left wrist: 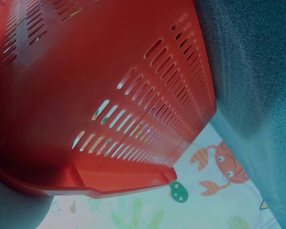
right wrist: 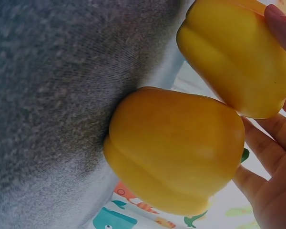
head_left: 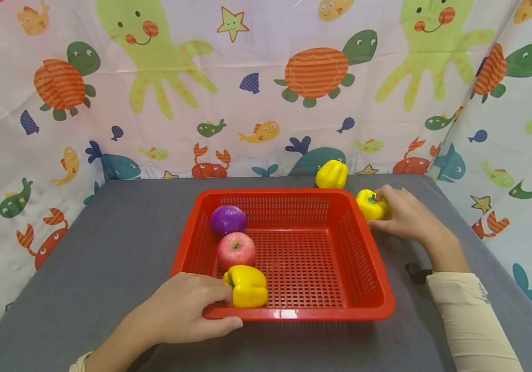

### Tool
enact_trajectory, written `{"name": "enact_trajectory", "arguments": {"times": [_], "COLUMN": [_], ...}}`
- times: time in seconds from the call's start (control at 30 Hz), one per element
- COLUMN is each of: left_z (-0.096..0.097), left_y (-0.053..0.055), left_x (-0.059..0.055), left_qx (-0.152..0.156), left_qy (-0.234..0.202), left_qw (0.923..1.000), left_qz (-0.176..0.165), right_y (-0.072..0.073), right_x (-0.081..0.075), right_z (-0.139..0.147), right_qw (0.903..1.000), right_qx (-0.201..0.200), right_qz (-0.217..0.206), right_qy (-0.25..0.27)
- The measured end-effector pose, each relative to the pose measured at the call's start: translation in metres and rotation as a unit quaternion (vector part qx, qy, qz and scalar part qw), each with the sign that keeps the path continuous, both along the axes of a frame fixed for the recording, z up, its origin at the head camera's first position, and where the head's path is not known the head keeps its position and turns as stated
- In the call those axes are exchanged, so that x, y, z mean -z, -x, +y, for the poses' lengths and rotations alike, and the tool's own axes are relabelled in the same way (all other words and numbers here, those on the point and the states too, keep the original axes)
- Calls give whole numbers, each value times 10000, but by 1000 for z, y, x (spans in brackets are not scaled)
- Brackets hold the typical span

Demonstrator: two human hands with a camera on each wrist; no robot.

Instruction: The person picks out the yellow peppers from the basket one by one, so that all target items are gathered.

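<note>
Apparently at the picking-up step: gripping a yellow pepper (head_left: 369, 208) with right hand (head_left: 403, 216), just right of red basket (head_left: 314, 313), holding near-left rim with left hand (head_left: 187, 307); probably calls next for lifting clear

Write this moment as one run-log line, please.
left hand: grips red plastic basket; right hand: holds yellow bell pepper outside it; inside: purple round item, red apple, another yellow bell pepper

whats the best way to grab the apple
Probably take the apple round its widest part, from above and slightly right: it sits stem up with rounded sides, and the red basket has room on that side, while a purple round thing crowds it behind and a yellow pepper in front.
</note>
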State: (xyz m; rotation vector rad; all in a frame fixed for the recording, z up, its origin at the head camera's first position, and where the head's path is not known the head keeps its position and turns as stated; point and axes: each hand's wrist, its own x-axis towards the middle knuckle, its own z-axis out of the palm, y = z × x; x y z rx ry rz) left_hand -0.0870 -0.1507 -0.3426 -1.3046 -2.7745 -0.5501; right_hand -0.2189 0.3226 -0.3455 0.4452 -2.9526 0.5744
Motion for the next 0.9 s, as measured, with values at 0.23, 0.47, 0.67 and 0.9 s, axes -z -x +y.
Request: {"name": "enact_trajectory", "arguments": {"times": [0.23,0.47,0.67,0.9], "left_z": [0,1,1,0], "left_y": [0,0,0,-1], "left_x": [0,0,1,0], "left_qx": [-18,-29,-8,-13], "left_qy": [1,-30,-63,-52], "left_qw": [10000,10000,10000,10000], "left_qz": [-30,-22,26,30], "right_y": [0,1,2,-2], "right_x": [1,3,3,-3], "right_z": [-1,-1,-2,-3], "right_qw": [10000,10000,9999,9997], "right_qx": [-52,-25,-125,-213], "right_qz": [50,56,45,-49], "right_qy": [-36,-37,-24,-108]}}
